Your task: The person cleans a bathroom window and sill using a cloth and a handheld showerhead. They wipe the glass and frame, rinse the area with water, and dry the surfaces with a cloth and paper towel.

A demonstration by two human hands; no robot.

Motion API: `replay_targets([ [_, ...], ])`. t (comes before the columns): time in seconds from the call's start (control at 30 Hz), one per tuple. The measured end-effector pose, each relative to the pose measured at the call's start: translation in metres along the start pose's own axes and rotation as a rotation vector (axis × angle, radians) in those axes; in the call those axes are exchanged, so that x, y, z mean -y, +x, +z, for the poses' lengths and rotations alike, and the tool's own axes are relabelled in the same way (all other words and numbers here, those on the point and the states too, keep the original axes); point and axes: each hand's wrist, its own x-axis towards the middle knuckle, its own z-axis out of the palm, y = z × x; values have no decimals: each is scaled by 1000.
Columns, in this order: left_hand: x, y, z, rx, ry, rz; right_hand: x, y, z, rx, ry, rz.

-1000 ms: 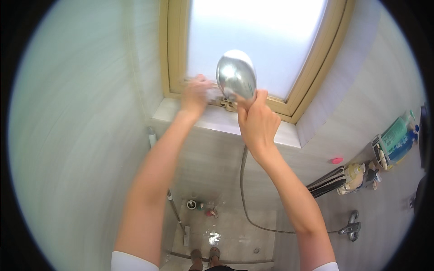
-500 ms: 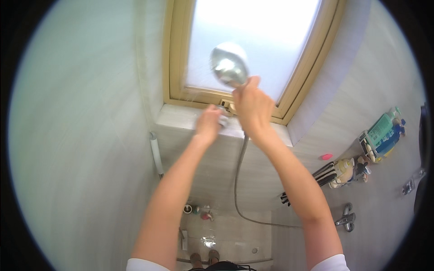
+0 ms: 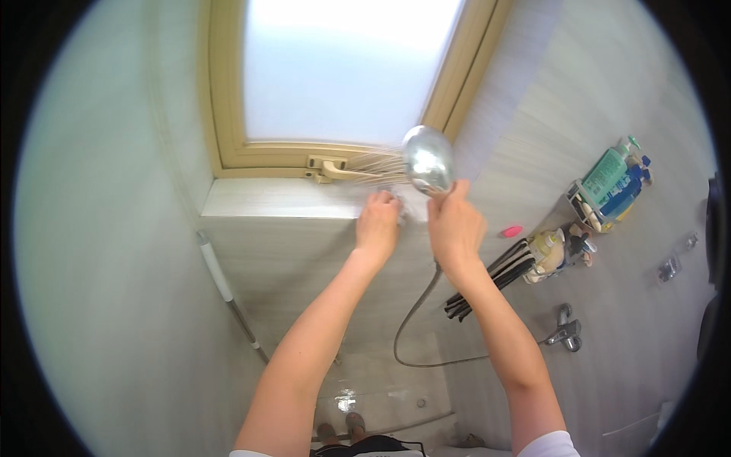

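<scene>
My right hand (image 3: 455, 228) is closed round the handle of a chrome shower head (image 3: 429, 158), held at the right end of the window sill (image 3: 282, 199). Thin jets of water spray leftward from it, toward the beige window handle (image 3: 335, 170) and the lower frame. My left hand (image 3: 377, 227) is at the sill's front edge, its fingers curled over a small pale, crumpled wad (image 3: 403, 207) that looks like a cloth; most of it is hidden. From the shower head, the metal hose (image 3: 403, 324) hangs in a loop toward the mixer tap (image 3: 564, 332).
On the right wall hang a rack of bottles (image 3: 607, 183), a lower holder (image 3: 550, 255) and dark folded slats (image 3: 491, 280). A pink oval piece (image 3: 512, 231) sticks there too. A white-gripped pole (image 3: 217, 270) leans at left. Below is a wet tiled floor (image 3: 381, 381).
The view has shifted to the right. Both hands have moved right along the sill, away from the window handle. The shower head has come lower and now sprays sideways to the left.
</scene>
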Motion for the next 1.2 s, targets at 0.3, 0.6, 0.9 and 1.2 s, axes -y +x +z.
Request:
replay_targets([
  [0.3, -61, 50, 59, 309, 267, -81, -82, -8, -22, -11, -160, 167],
  [0.6, -40, 25, 59, 153, -86, 221, -79, -21, -34, -2, -71, 72],
  [0.9, -57, 45, 71, 206, 176, 41, -96, -7, -49, -105, -262, 48],
  [1.2, -24, 8, 13, 162, 274, 84, -81, 60, -162, -539, -429, -148],
])
